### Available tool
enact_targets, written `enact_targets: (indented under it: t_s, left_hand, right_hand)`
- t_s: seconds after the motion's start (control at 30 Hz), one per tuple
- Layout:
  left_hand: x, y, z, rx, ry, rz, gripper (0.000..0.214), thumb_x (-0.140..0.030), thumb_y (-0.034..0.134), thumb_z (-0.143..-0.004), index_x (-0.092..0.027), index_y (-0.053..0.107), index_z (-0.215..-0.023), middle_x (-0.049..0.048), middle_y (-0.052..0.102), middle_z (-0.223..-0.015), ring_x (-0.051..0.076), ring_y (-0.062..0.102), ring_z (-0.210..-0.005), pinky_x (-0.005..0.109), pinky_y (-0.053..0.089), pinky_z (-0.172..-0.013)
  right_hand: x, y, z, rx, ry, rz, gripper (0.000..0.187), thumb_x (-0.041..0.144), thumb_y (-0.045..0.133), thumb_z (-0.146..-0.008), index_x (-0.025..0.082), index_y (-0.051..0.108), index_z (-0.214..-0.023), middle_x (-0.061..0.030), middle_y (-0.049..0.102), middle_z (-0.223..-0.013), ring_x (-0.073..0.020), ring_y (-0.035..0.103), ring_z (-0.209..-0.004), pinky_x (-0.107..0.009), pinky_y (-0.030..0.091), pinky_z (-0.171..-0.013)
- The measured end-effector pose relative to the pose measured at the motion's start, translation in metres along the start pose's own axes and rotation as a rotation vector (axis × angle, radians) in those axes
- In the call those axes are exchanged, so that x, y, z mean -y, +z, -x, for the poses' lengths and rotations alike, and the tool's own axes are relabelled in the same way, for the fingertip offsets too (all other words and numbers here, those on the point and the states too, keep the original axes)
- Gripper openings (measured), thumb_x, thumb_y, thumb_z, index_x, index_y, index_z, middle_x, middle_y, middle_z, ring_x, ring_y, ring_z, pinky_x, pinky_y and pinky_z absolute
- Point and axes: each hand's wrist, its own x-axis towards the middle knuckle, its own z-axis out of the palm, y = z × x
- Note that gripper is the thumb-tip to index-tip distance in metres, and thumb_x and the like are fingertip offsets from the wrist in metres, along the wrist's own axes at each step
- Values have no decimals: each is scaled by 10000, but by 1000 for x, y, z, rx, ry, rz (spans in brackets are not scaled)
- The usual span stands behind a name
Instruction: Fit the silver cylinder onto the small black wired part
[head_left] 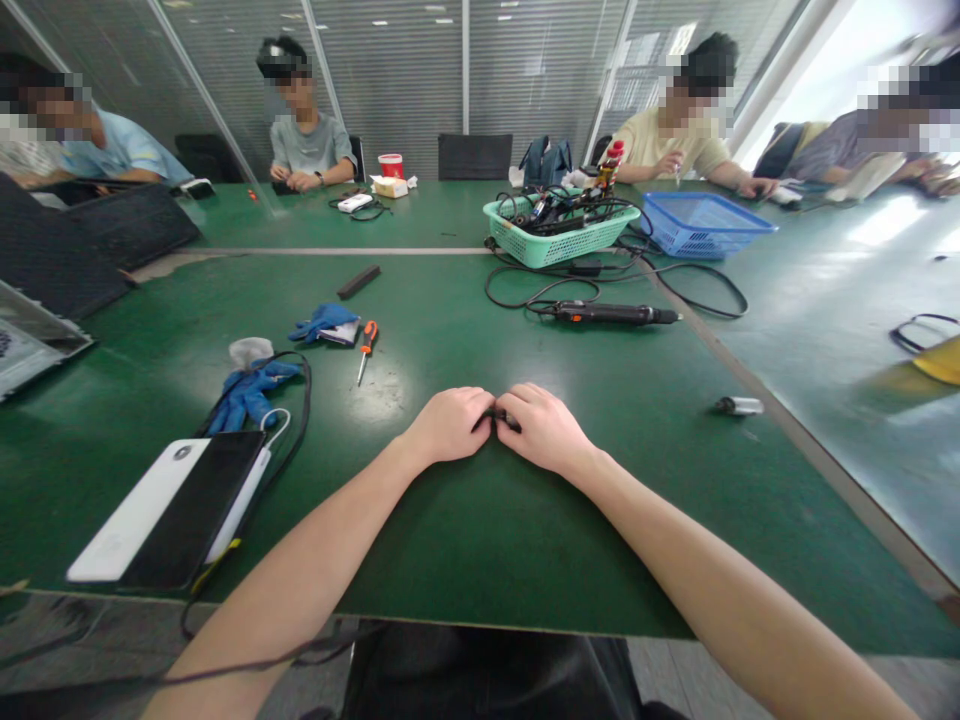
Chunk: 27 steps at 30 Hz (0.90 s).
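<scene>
apparently, at frame centre, my left hand and right hand pinch a small dark piece; i judge the step is handling it, and moving it needs steadiness.

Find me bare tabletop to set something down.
Bare green tabletop lies between the right hand and small silver cylinder, and between the orange-handled screwdriver and black corded power tool. Crowded: around the light green plastic basket.
</scene>
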Motion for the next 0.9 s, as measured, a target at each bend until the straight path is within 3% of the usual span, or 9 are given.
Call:
enact_targets:
  t_s: [0.9]
  left_hand:
    - [0,0,0,-11,1,-5,58,-206,514,-909,-187,568,-920,56,639,-922,206,615,-860,335,509,-776]
  right_hand:
    - [2,-3,0,7,-20,24,53,203,601,-946,189,645,-918,-50,610,-916,-199,527,-873,-314,413,-812]
